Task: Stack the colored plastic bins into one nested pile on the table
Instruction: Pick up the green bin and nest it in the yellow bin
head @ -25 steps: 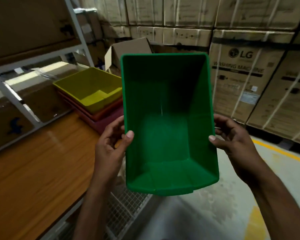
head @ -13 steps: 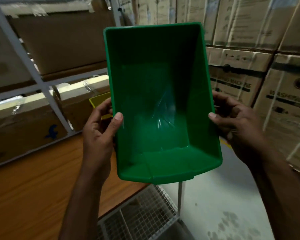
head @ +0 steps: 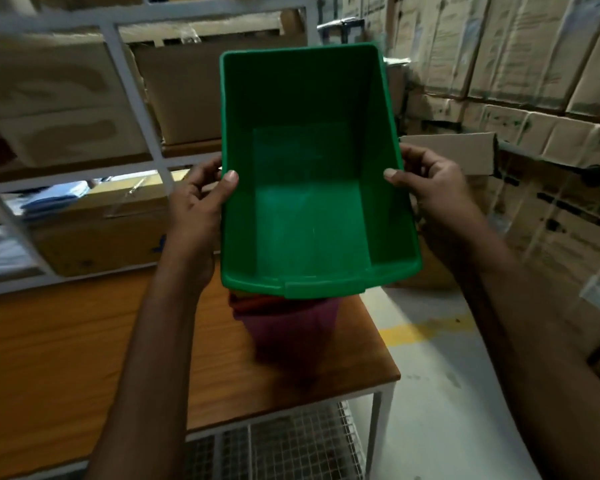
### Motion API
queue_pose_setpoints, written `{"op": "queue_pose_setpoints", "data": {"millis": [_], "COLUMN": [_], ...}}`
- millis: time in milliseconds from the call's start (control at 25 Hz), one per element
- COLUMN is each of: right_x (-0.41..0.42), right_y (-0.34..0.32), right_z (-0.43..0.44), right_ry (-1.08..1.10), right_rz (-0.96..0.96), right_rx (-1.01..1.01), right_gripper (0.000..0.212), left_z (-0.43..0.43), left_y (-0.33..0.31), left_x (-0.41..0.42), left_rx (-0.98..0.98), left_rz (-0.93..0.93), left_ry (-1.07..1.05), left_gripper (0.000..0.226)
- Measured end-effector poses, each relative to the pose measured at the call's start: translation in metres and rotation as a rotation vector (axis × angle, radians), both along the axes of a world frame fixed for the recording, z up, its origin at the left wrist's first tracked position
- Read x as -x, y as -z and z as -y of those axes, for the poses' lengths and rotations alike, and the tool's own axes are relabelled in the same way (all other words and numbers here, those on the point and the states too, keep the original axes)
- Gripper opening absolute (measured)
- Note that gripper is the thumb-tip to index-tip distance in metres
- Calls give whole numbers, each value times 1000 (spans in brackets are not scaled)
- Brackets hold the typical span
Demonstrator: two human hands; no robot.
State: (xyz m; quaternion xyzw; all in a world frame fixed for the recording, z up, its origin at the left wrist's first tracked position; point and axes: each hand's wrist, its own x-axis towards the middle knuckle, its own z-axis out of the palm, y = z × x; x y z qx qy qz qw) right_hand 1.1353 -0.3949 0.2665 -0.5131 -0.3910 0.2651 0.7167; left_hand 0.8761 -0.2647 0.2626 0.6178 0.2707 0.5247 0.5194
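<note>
I hold an empty green plastic bin [head: 309, 209] in the air with both hands, its open top facing me. My left hand [head: 198, 206] grips its left wall, thumb inside the rim. My right hand [head: 430, 188] grips the right wall the same way. Directly below the green bin, a nested pile of bins [head: 291, 327] stands on the wooden table [head: 66, 358]; only its magenta front and a red rim edge show, the rest is hidden by the green bin.
A white metal shelf rack [head: 132, 109] with cardboard boxes stands behind the table. Stacked cartons [head: 534, 64] line the right side. The table's right edge and corner lie near the pile, with grey floor and a yellow line [head: 426, 329] beyond. Wire mesh [head: 291, 445] sits under the table.
The green bin has travelled left with both hands and now hangs over the nested pile on the table. The view has turned toward the table and the pile.
</note>
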Motion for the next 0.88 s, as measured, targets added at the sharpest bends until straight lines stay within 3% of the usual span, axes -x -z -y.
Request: {"op": "queue_pose_setpoints", "data": {"millis": [480, 720, 880], "right_x": [-7, -7, -8], "right_y": [-5, 11, 29], "right_z": [-110, -135, -145], "right_ry": [-84, -179, -166], "right_rz": [-59, -91, -115], "right_rx": [137, 425, 552], "right_gripper": [33, 30, 31], "left_z": [-71, -94, -106], "left_y": [10, 20, 35], "left_x": [-11, -1, -3], "left_rx": [250, 401, 436], "left_rz": [121, -168, -248], "left_ry": [-146, -131, -129], "left_gripper": [34, 24, 27]}}
